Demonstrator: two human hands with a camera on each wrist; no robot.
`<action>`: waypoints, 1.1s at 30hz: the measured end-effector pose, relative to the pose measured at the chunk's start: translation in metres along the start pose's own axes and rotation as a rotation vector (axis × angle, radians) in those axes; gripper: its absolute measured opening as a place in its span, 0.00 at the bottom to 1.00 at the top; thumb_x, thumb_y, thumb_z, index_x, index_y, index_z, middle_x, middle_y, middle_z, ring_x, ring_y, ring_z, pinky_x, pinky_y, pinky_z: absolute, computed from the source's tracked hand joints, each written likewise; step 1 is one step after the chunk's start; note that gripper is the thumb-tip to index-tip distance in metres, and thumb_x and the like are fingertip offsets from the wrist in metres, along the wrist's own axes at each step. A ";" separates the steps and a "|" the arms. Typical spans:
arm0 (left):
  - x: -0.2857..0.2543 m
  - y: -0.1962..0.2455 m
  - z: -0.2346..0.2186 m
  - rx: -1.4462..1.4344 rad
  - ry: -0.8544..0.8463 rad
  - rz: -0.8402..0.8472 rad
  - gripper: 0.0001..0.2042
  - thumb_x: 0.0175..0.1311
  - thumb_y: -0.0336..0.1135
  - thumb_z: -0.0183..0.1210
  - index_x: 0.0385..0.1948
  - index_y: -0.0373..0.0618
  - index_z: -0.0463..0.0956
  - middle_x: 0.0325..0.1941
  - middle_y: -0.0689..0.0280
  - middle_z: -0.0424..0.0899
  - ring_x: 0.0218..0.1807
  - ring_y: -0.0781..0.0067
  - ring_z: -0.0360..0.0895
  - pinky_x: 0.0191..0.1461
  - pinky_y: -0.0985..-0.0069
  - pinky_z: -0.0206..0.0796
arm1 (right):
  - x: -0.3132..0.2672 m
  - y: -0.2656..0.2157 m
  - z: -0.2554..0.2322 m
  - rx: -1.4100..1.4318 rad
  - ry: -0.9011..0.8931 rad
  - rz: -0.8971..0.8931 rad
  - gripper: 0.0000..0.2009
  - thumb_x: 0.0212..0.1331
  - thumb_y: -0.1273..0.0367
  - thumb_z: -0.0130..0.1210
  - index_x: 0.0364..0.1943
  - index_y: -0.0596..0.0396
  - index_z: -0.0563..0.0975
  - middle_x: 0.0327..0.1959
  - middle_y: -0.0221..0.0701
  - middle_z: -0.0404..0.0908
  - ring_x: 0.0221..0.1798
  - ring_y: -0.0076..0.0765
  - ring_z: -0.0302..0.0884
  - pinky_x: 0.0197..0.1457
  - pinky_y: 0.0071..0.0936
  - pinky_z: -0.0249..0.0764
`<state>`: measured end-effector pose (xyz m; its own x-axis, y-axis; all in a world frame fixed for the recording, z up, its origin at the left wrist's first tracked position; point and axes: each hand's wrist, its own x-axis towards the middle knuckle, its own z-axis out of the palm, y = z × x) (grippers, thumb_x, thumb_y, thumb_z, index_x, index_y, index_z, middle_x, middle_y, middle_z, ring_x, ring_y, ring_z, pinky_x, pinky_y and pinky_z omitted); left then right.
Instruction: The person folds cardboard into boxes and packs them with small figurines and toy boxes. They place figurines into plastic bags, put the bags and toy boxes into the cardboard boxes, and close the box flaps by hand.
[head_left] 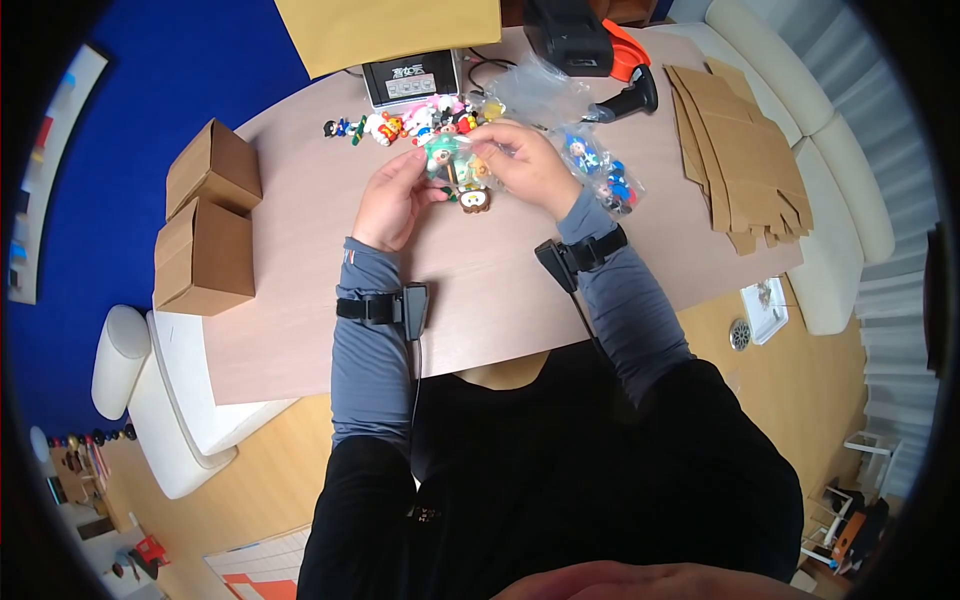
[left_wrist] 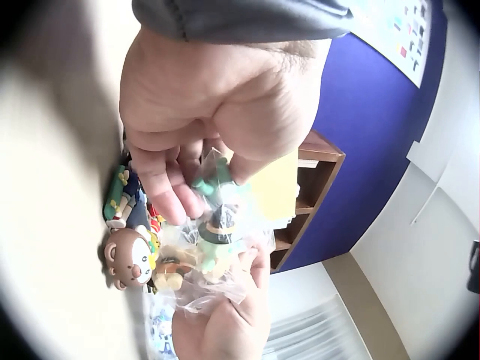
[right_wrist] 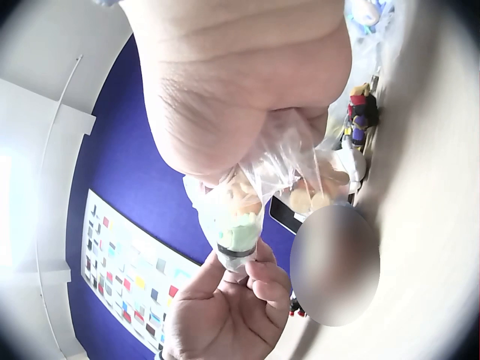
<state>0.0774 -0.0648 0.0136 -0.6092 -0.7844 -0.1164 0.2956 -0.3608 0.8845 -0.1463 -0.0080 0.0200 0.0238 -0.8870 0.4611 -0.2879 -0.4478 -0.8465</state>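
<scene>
Both hands hold a clear plastic bag (left_wrist: 196,296) of small toy figures over the table. My left hand (head_left: 390,203) pinches its left side between thumb and fingers, at a green figure (head_left: 440,153). On the other side, my right hand (head_left: 528,168) grips the bunched plastic. Pale green and tan figures (right_wrist: 238,229) show through the film in the right wrist view. Close below the bag, a brown bear-like figure (head_left: 474,201) stands on the table. Behind the hands lies a heap of colourful figures (head_left: 385,127).
Two cardboard boxes (head_left: 205,255) stand at the table's left. Flattened cardboard (head_left: 740,150) lies at the right. At the back are a label printer (head_left: 412,80), a yellow sheet (head_left: 390,35), a handheld scanner (head_left: 630,97) and clear bags (head_left: 540,90). Bagged blue figures (head_left: 618,188) lie beside my right hand.
</scene>
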 end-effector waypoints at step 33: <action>0.007 -0.005 -0.004 0.255 0.241 0.440 0.08 0.77 0.35 0.56 0.43 0.42 0.79 0.39 0.72 0.83 0.42 0.84 0.75 0.49 0.82 0.67 | 0.002 -0.004 0.011 0.113 0.096 0.152 0.13 0.70 0.67 0.60 0.53 0.56 0.79 0.35 0.25 0.81 0.39 0.19 0.76 0.43 0.22 0.74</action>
<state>0.0748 -0.0703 0.0063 -0.2745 -0.9372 0.2151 0.2781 0.1368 0.9508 -0.1345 -0.0095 0.0212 -0.1048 -0.9329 0.3445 -0.1721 -0.3242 -0.9302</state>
